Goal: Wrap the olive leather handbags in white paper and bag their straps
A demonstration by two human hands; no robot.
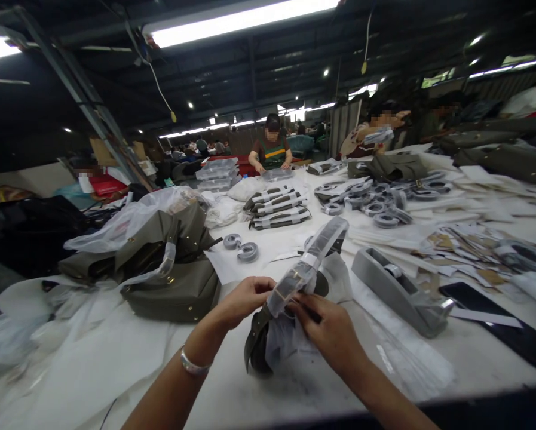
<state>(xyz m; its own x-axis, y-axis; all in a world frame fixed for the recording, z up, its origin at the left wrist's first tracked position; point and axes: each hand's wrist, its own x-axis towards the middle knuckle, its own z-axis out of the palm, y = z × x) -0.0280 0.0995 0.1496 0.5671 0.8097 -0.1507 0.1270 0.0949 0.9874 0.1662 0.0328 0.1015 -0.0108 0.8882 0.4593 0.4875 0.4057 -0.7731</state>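
Between my hands is an olive bag strap [294, 278] with a gold-coloured buckle, its upper part wrapped in clear film with a white band around it. A loose olive flap hangs below, beside crumpled white sheeting. My left hand [250, 295] pinches the strap's left edge near the buckle, thumb and fingers together. On the other side, my right hand [328, 325] has its fingers closed against the strap; the fingertips are partly hidden behind it. A grey tape dispenser [384, 292] stands to the right of my right hand.
Olive bags [173, 286] lie at left under white wrapping. Two coiled straps [248, 252] and stacked wrapped olive pieces [279, 209] sit ahead. More coils [379, 206], paper scraps [469, 254] and a black phone-like slab [501, 325] are at right. Co-workers sit across the table.
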